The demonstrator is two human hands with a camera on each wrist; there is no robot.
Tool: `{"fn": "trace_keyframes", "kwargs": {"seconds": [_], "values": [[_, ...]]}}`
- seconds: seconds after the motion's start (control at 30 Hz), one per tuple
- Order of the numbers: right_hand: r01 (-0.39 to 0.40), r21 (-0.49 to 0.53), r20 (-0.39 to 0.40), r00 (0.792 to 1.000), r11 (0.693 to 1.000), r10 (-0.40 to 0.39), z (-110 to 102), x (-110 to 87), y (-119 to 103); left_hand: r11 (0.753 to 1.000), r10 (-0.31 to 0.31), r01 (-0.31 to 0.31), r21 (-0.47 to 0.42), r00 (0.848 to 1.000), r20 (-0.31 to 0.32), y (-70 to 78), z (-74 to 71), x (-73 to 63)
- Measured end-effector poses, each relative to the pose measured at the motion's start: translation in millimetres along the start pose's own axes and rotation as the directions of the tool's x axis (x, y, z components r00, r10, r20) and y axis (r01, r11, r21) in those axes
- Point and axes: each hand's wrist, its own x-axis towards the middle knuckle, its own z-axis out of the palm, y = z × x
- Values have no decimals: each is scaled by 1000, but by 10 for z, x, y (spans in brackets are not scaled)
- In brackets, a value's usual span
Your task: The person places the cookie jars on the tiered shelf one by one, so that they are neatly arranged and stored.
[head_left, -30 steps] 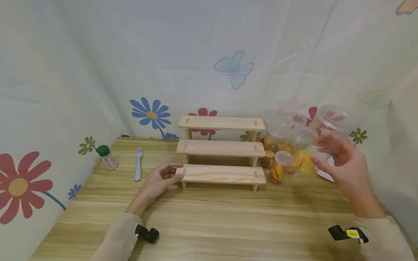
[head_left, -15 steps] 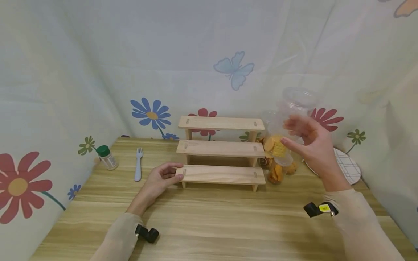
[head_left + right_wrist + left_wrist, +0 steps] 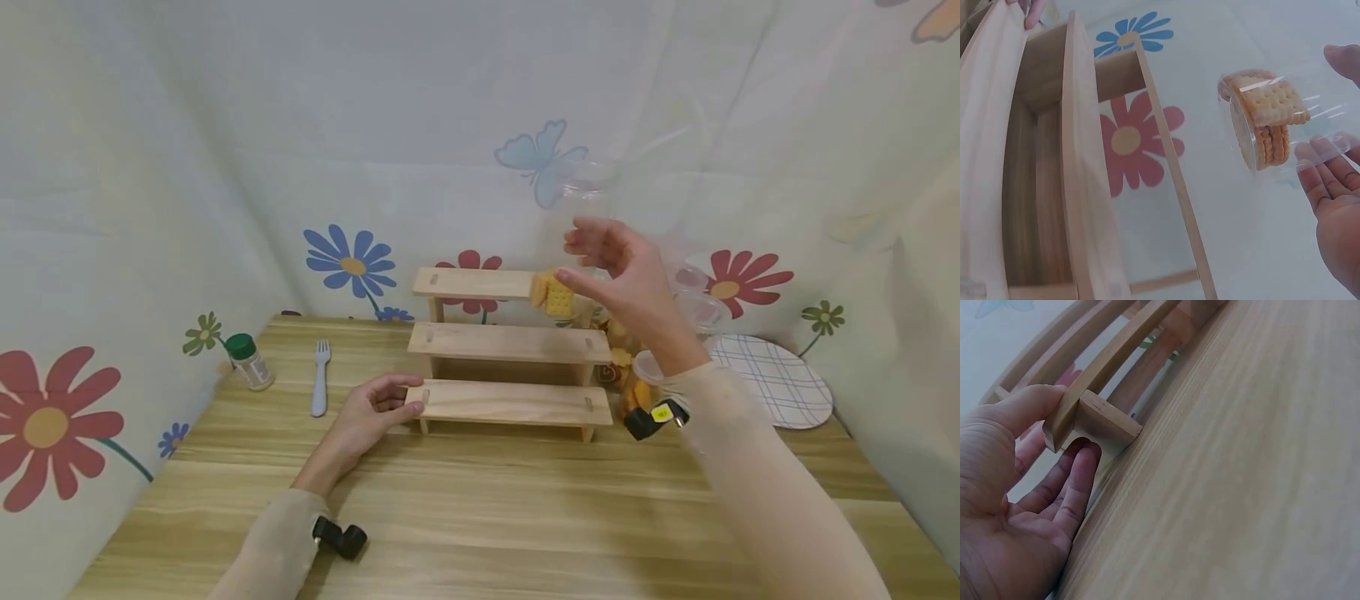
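My right hand [image 3: 628,268] holds a clear jar [image 3: 1272,125] of square and round sandwich crackers, fingers and thumb around its upper part. The jar is upright in the head view and overlaps the right end of the top tier of a three-tier wooden shelf [image 3: 510,342]. In the right wrist view, the jar's base hangs beside the top board. My left hand [image 3: 371,417] grips the left end of the lowest tier. Its thumb lies on the board and its fingers curl below, near the leg [image 3: 1109,419].
Several lidded clear jars of snacks [image 3: 701,308] stand right of the shelf, partly behind my right arm. A round checked mat [image 3: 776,383] lies farther right. On the left are a fork [image 3: 320,379] and a green-capped shaker [image 3: 249,362]. A patterned curtain [image 3: 420,200] backs the table.
My right hand has carried the cracker jar leftward and up, from among the other jars to the shelf's top tier. The checked mat is now uncovered. My left hand stays on the lowest tier.
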Motion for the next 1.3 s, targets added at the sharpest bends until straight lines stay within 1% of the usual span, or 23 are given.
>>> {"fn": "trace_keyframes", "kwargs": {"seconds": [0.17, 0.4, 0.57, 0.7, 0.9, 0.97, 1.13, 1.3], "values": [[-24, 25, 27, 999, 999, 24, 260, 197, -31, 1000, -7, 7, 0, 1000, -1, 7, -3, 9], [-60, 82, 45, 997, 995, 56, 568, 391, -47, 1000, -7, 7, -1, 1000, 0, 18, 3, 5], [-78, 99, 55, 996, 992, 73, 777, 533, -28, 1000, -4, 4, -3, 1000, 3, 8, 1, 9], [-95, 84, 70, 994, 992, 89, 941, 621, -35, 1000, 1, 0, -6, 1000, 7, -6, -1, 15], [-121, 27, 76, 990, 992, 119, 1151, 734, -36, 1000, 13, -13, -17, 1000, 14, -17, -3, 21], [-128, 25, 81, 989, 992, 125, 1213, 766, -21, 1000, 13, -13, -12, 1000, 13, -16, -5, 19], [-151, 16, 91, 985, 988, 149, 1343, 828, 63, 1000, 10, -10, -12, 1000, 6, -5, -8, 7], [-175, 6, 78, 982, 985, 174, 1410, 842, 174, 1000, 12, -12, -14, 1000, 8, 8, 3, -3]]}}
